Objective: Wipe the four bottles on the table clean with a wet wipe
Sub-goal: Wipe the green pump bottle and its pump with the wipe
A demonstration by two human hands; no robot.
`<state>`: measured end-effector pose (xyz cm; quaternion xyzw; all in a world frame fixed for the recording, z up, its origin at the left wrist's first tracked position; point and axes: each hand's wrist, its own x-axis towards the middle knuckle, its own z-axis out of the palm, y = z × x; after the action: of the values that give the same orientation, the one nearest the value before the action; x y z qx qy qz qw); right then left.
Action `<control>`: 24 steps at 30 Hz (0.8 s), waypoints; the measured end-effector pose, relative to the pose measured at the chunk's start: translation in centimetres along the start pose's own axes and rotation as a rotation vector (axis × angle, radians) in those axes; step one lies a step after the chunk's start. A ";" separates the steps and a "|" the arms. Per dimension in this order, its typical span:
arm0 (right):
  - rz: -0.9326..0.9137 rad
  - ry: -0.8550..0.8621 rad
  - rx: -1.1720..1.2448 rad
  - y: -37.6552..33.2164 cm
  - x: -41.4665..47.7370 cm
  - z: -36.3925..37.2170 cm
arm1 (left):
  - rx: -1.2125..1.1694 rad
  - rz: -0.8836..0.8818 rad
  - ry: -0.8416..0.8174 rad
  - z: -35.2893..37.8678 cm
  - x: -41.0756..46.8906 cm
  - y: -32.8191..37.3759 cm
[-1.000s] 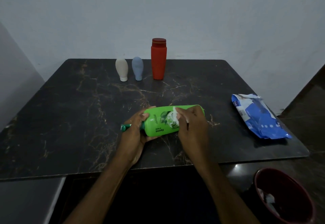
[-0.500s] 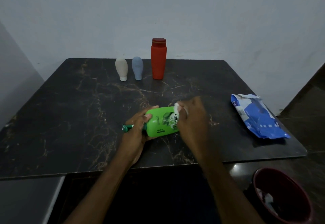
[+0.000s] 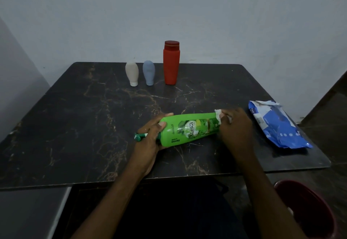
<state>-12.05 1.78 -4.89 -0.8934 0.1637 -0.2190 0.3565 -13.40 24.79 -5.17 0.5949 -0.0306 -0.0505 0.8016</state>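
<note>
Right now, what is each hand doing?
Left hand: closed on the green bottle, near its cap.
Right hand: closed on a wipe at the bottle's base.

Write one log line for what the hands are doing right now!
left hand: holds green bottle by neck | right hand: wet wipe at bottle's base | three other bottles: standing at back

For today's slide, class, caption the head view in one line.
Left hand steadies a green bottle while right hand rubs its base with a wet wipe.
</note>
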 end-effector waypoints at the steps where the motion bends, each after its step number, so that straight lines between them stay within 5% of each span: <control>1: -0.007 0.005 -0.006 -0.3 -0.2 0.1 | 0.006 0.001 0.002 0.0 0.0 0.0; 14: -0.462 -0.108 0.305 -8.3 -7.8 4.0 | 0.029 -0.019 -0.014 -0.2 0.0 0.3; 21: -0.157 0.033 0.221 -2.5 -2.7 2.1 | 0.075 -0.021 -0.010 -0.1 0.1 0.2; 24: -0.161 0.034 0.200 -3.1 -3.2 2.5 | 0.088 -0.008 0.005 -0.1 0.1 0.0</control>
<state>-13.10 6.79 -5.21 -0.8599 0.0750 -0.2772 0.4221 -13.26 24.91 -5.23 0.6298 -0.0284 -0.0508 0.7746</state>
